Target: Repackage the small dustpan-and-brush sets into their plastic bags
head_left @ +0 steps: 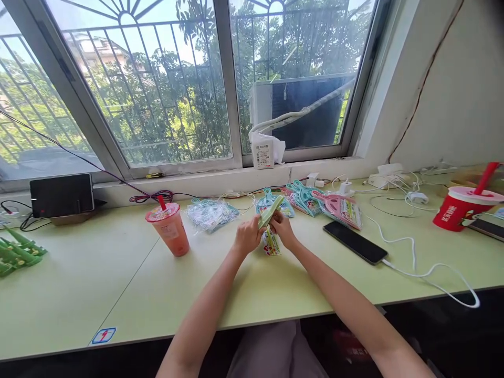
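Observation:
A pale green, narrow, folded-looking item (270, 211) is held up at a slant over the middle of the table. My left hand (249, 234) closes on its lower left side. My right hand (282, 229) pinches it from the right, with its fingertips partly hidden. Just below and between the hands is a small printed card or packet (271, 243) in green, white and red; whether it is attached to the green item cannot be made out. Behind the hands lies a blue packaged item (289, 210) with a printed label.
A pink drink cup (173, 236) stands left, near clear plastic bags (212, 214). Packaged pink and teal items (342, 206), a black phone (354, 241) with a white cable, and a red cup (457, 210) are right. Green pieces (19, 253) and a tablet (62, 195) are far left.

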The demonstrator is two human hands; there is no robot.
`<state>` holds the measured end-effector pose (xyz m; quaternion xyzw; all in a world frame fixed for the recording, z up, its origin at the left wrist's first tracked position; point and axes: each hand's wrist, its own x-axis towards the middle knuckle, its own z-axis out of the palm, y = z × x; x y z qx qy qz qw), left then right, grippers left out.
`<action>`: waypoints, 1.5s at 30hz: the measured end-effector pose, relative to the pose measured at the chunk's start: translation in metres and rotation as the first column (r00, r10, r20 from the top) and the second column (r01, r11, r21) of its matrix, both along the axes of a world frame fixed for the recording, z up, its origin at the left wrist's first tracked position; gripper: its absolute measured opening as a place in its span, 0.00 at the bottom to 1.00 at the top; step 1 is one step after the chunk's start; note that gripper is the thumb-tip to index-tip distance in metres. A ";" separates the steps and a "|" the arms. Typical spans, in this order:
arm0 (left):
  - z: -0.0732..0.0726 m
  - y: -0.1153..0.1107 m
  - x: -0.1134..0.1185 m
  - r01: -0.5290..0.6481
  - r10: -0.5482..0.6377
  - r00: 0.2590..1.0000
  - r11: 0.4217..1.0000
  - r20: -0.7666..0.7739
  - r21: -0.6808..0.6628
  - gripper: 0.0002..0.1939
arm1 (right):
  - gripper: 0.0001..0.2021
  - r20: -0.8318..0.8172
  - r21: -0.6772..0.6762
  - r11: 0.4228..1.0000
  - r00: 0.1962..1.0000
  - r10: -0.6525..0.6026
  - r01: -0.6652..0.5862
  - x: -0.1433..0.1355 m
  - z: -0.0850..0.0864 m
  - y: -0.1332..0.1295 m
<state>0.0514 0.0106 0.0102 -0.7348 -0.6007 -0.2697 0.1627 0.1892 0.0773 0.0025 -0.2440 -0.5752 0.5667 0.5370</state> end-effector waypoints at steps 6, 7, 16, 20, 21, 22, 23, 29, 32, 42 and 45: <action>0.000 -0.001 0.001 0.000 0.001 0.983 1.000 0.182 -0.004 0.17 | 0.15 0.095 0.038 0.998 0.994 0.045 -0.048 0.009 0.006 0.004; 0.000 -0.002 0.001 0.004 -0.003 0.980 1.000 0.198 -0.002 0.17 | 0.16 0.109 0.038 0.998 0.993 0.048 -0.052 0.010 0.007 0.004; -0.001 -0.003 0.008 0.019 -0.033 0.934 0.999 0.357 0.042 0.14 | 0.17 0.098 0.058 0.991 0.989 0.112 -0.118 0.019 0.018 0.002; -0.004 -0.002 0.008 0.008 -0.032 0.915 0.998 0.402 0.061 0.16 | 0.20 0.099 0.063 0.993 0.991 0.090 -0.096 0.017 0.019 -0.002; -0.004 -0.001 0.007 -0.001 -0.023 0.908 0.998 0.418 0.058 0.16 | 0.21 0.096 0.064 0.995 0.993 0.075 -0.082 0.016 0.019 -0.003; -0.004 0.000 0.007 -0.007 -0.017 0.899 0.999 0.437 0.053 0.17 | 0.21 0.090 0.066 0.996 0.995 0.053 -0.059 0.016 0.020 -0.005; -0.003 0.001 0.007 -0.007 -0.016 0.890 0.999 0.456 0.048 0.19 | 0.22 0.082 0.068 0.997 0.996 0.027 -0.032 0.016 0.021 -0.006; 0.004 0.002 0.008 0.123 -0.135 0.865 0.991 0.484 0.057 0.26 | 0.23 0.073 0.083 0.996 0.997 0.004 -0.010 0.018 0.028 -0.011; 0.001 0.005 0.009 0.133 -0.169 0.847 0.985 0.503 0.108 0.25 | 0.23 0.071 0.088 0.996 0.997 0.029 -0.035 0.019 0.029 -0.013; 0.010 0.019 -0.096 -0.615 0.129 0.486 0.754 0.865 0.233 0.21 | 0.19 -0.169 0.053 0.998 0.986 -0.012 0.021 0.040 0.057 -0.021; 0.007 0.023 -0.104 -0.645 0.144 0.375 0.750 0.916 0.146 0.19 | 0.20 -0.196 -0.004 0.990 0.970 -0.142 0.144 0.041 0.048 -0.002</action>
